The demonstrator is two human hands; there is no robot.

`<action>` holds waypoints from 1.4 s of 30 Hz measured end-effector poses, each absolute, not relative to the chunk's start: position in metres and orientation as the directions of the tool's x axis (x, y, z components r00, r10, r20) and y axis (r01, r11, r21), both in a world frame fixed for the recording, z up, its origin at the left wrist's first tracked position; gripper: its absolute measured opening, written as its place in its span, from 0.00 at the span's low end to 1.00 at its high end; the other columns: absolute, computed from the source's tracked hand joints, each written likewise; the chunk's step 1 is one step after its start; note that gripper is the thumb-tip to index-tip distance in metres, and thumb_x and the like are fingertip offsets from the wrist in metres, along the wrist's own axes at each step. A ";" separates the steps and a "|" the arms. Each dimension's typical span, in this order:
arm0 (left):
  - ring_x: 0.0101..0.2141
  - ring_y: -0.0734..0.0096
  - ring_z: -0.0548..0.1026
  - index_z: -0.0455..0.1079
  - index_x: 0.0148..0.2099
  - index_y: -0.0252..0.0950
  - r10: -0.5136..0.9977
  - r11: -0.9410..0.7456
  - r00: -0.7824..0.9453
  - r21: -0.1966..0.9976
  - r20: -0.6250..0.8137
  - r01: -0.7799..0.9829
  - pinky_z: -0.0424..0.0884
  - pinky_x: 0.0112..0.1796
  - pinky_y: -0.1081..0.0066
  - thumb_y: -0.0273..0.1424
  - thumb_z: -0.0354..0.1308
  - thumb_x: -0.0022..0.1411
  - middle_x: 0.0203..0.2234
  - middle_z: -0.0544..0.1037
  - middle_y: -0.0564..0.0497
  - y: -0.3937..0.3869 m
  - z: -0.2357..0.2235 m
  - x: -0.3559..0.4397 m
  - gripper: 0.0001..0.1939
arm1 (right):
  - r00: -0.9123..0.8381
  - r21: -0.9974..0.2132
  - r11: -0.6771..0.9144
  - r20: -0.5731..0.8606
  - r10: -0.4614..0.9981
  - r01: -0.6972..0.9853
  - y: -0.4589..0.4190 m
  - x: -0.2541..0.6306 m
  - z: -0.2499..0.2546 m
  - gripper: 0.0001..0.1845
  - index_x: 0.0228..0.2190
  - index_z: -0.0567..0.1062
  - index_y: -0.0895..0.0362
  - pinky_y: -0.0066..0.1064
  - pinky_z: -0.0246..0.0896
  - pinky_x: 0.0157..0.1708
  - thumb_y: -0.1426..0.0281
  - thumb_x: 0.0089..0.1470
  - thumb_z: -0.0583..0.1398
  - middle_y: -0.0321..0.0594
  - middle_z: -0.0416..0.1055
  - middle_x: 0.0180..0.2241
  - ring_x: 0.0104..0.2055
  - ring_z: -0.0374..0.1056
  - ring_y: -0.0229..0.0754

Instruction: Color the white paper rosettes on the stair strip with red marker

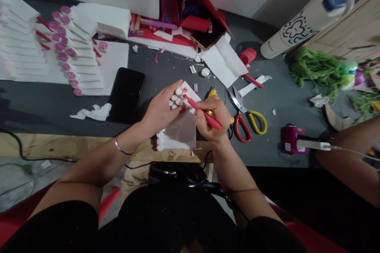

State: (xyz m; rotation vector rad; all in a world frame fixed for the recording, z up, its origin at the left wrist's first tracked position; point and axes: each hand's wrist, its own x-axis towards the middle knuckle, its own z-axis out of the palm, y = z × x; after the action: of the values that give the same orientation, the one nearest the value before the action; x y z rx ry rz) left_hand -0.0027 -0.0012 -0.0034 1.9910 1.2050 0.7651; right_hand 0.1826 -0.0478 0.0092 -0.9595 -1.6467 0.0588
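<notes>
A black top (172, 217), dotted with a few pale specks, covers the torso; its left sleeve (68, 221) and right sleeve (270, 229) are short and black too. Just beyond the top's front, beige trousers (130, 178) show beside a glossy black item (178, 173), hard to make out. Past the top's left sleeve, a slim silver bangle (119, 147) rings the wrist.

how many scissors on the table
1: the scissors lie just right of the right hand, which holds a red pen. A yellow tool, partly hidden by that hand, could be another; I can't tell.
</notes>
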 end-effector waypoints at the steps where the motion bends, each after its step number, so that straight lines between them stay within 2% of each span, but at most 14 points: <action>1: 0.66 0.48 0.76 0.66 0.73 0.40 0.907 -0.341 0.400 0.790 0.134 0.509 0.73 0.66 0.52 0.45 0.66 0.68 0.68 0.76 0.40 -0.001 -0.004 -0.003 0.36 | 0.003 -0.507 0.666 0.797 0.604 0.547 -0.048 0.183 0.009 0.08 0.41 0.75 0.49 0.37 0.70 0.28 0.74 0.62 0.60 0.32 0.73 0.27 0.29 0.69 0.41; 5: 0.67 0.49 0.75 0.66 0.74 0.38 0.905 -0.339 0.406 0.793 0.127 0.507 0.72 0.67 0.54 0.43 0.67 0.67 0.69 0.75 0.41 -0.002 -0.003 -0.002 0.37 | -0.007 -0.507 0.670 0.794 0.607 0.542 -0.048 0.184 0.008 0.09 0.41 0.75 0.49 0.37 0.69 0.29 0.74 0.61 0.60 0.32 0.72 0.27 0.29 0.69 0.41; 16: 0.68 0.49 0.74 0.66 0.74 0.41 0.909 -0.319 0.402 0.802 0.108 0.505 0.71 0.68 0.52 0.44 0.67 0.69 0.69 0.74 0.42 -0.002 -0.004 -0.002 0.36 | -0.042 -0.481 0.662 0.791 0.611 0.575 -0.048 0.184 0.007 0.08 0.42 0.75 0.49 0.38 0.71 0.30 0.74 0.63 0.60 0.33 0.75 0.29 0.31 0.72 0.42; 19: 0.68 0.50 0.74 0.65 0.74 0.40 0.908 -0.318 0.405 0.808 0.109 0.496 0.71 0.68 0.53 0.42 0.67 0.68 0.69 0.74 0.41 -0.002 -0.004 -0.001 0.36 | -0.057 -0.462 0.637 0.781 0.622 0.617 -0.048 0.184 0.007 0.08 0.43 0.74 0.48 0.39 0.72 0.29 0.73 0.64 0.59 0.33 0.75 0.28 0.30 0.73 0.42; 22: 0.68 0.50 0.74 0.65 0.74 0.37 0.906 -0.323 0.408 0.812 0.117 0.486 0.71 0.68 0.54 0.41 0.67 0.67 0.70 0.74 0.40 -0.002 -0.004 -0.001 0.37 | -0.057 -0.469 0.655 0.787 0.615 0.592 -0.049 0.184 0.008 0.09 0.44 0.74 0.47 0.39 0.73 0.30 0.73 0.64 0.60 0.32 0.75 0.29 0.30 0.73 0.42; 29: 0.67 0.49 0.75 0.66 0.73 0.40 0.907 -0.325 0.404 0.806 0.118 0.495 0.72 0.67 0.54 0.50 0.65 0.69 0.68 0.75 0.41 -0.002 -0.004 -0.001 0.37 | -0.009 -0.489 0.646 0.793 0.609 0.587 -0.050 0.187 0.007 0.10 0.44 0.75 0.48 0.39 0.70 0.30 0.74 0.64 0.60 0.33 0.72 0.28 0.31 0.71 0.42; 42: 0.66 0.49 0.75 0.67 0.73 0.39 0.896 -0.367 0.413 0.794 0.162 0.485 0.72 0.67 0.55 0.56 0.63 0.69 0.68 0.75 0.41 0.001 -0.008 -0.003 0.40 | 0.054 -0.540 0.626 0.780 0.624 0.563 -0.050 0.189 0.004 0.04 0.38 0.74 0.49 0.37 0.66 0.26 0.68 0.66 0.58 0.31 0.68 0.24 0.27 0.67 0.41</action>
State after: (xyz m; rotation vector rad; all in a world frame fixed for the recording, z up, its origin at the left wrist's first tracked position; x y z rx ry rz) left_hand -0.0027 0.0005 -0.0077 2.0025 1.1695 0.7901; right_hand 0.1889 -0.0501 0.0045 -1.0076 -1.6038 0.0605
